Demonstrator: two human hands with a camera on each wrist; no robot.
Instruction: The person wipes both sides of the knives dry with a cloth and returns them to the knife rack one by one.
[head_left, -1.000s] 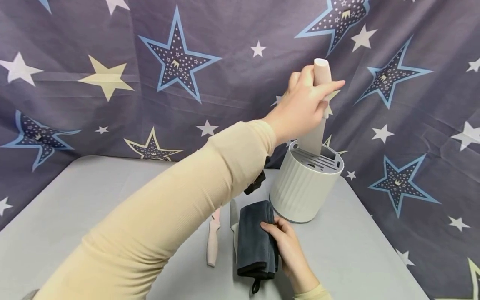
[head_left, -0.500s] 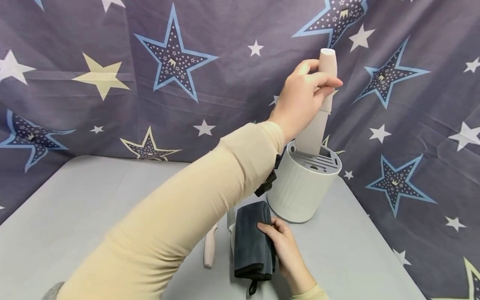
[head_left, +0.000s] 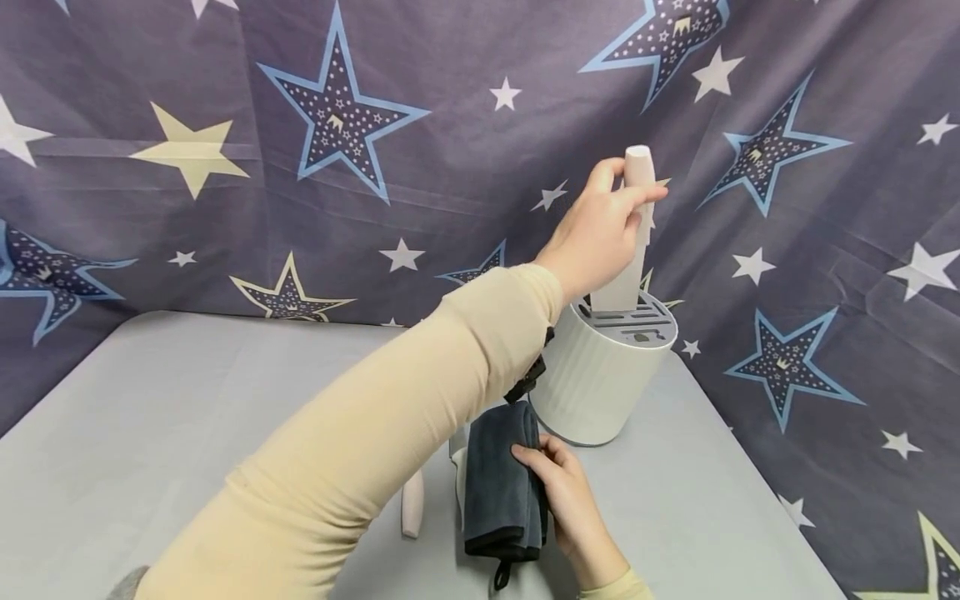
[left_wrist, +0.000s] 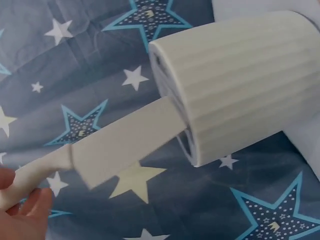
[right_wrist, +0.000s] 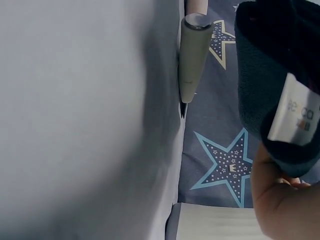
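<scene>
In the head view, my left hand [head_left: 596, 237] pinches the pale handle of a broad-bladed kitchen knife [head_left: 618, 287]. Its blade stands nearly upright, the lower end inside a slot in the top of the white ribbed knife block [head_left: 600, 387]. The left wrist view shows the same blade [left_wrist: 127, 137] partly inside the block [left_wrist: 240, 85], fingers at the handle's far end. Lower down, my right hand [head_left: 573, 500] grips a folded dark grey cloth [head_left: 498, 483] between thumb and fingers, above the table. A white label shows on the cloth [right_wrist: 260, 95] in the right wrist view.
A pink knife handle [head_left: 412, 504] lies on the grey table [head_left: 187, 400], its blade hidden by my left sleeve. Beside the cloth lies another knife with a pale handle [head_left: 460, 479], partly covered. Star-patterned fabric [head_left: 450, 167] hangs behind the table.
My left hand rises slightly with the knife, then lowers it, so the blade sits deeper in the block and more upright. My right hand keeps holding the cloth in nearly the same place.
</scene>
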